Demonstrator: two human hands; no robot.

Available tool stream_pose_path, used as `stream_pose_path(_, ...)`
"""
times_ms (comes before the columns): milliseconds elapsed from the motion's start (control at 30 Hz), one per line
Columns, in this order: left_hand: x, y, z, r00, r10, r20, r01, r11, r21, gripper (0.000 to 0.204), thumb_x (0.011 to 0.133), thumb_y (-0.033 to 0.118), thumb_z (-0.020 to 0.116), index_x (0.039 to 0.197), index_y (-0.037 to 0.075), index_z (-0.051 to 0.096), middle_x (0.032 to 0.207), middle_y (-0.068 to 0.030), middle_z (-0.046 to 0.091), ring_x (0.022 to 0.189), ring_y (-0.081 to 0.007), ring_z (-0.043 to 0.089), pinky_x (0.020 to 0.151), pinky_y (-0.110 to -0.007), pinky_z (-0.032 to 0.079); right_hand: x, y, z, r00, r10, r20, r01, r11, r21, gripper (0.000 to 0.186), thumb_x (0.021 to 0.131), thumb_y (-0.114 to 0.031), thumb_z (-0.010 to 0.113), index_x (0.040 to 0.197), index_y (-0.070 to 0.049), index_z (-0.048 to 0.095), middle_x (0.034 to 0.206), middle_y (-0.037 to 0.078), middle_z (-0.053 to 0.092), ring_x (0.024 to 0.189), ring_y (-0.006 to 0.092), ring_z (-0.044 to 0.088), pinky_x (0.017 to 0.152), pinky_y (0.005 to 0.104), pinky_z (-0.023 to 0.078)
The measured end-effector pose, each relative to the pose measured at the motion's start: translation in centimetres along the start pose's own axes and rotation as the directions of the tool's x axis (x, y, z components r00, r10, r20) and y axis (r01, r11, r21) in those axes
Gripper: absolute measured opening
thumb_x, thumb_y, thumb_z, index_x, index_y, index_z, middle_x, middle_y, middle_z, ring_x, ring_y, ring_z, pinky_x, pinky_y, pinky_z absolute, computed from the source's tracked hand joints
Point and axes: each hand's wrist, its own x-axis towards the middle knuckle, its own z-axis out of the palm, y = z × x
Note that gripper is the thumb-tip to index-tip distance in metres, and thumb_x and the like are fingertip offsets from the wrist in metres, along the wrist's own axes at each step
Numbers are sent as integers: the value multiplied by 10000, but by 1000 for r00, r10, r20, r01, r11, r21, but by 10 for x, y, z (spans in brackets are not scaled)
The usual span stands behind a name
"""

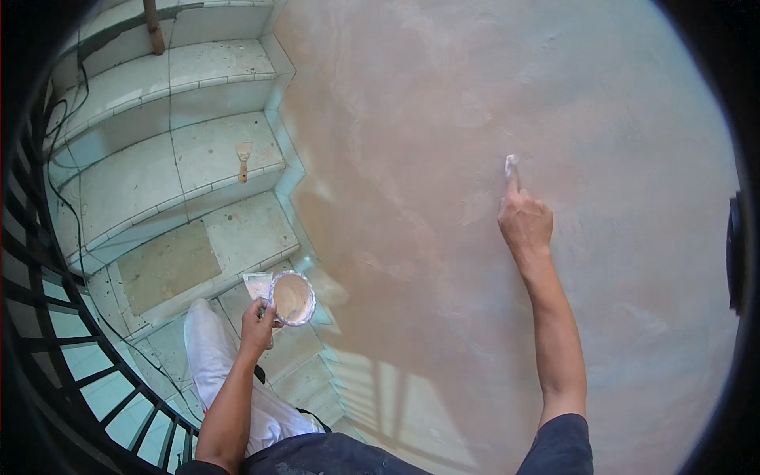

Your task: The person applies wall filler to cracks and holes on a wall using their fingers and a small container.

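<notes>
Landmark: cup (298, 323), pale, round, paint-smeared rim, holding pinkish-beige paste (290, 298).

Left hand (257, 324): directly below-left of cup, fingers closed around its handle side; a scraper (256, 283) is held in the same grip, blade showing just left of cup. Exact finger placement cannot be told.

Right hand (526, 222): well apart from cup, up and to its right. Index finger straight out, other fingers folded, nothing gripped. White paste (511, 164) coats the fingertip, which is at the wall (412, 261).

Surroundings: second scraper (243, 162), wooden handle, lies on a step above-left of cup. Brownish rectangular patch (169, 267) on a tread left of cup. Black cable (78, 224) trails down the stairs at far left of cup, beside dark railing (120, 366); it lies across part of the treads. Wooden post (155, 32), far up-left of cup. White-trousered leg (207, 336) occupies the steps below-left of cup. Dark object at right rim of view, far from cup; kind unclear.

Surface and room: wall right of cup is mottled pink-beige to grey, with paler patches. Striped light and shadow fall on it below-right of cup. Curved tiled stairs (127, 194) left of cup, spotted; pale stepped skirting (290, 162) borders the wall.
</notes>
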Motion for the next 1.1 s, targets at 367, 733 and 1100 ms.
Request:
stream_pose_path(367,7,-3,-12,999,-14,-31,14,1000,1,166,922,150,547,865,-5,559,788,-41,552,646,-105,566,571,-260,542,10,1,-23,996,34,81,-38,998,44,564,805,-100,512,1365,-111,446,574,141,613,530,292,641,509,407,529)
stream_pose_path(733,3,-12,-19,999,-13,-31,14,1000,25,152,927,163,531,866,28,565,794,-16,556,653,-89,568,572,-257,537,4,0,-17,999,-33,18,32,997,69,483,807,-79,513,1290,-59,522,583,119,613,519,280,639,489,387,528)
stream_pose_path(1100,5,-8,-17,996,-85,-23,85,996,25,126,920,131,523,879,18,560,802,-20,553,660,-88,567,591,-249,545,-6,5,-12,994,-77,72,75,997,28,499,804,-71,509,1302,-68,511,621,119,635,505,271,639,470,386,529)
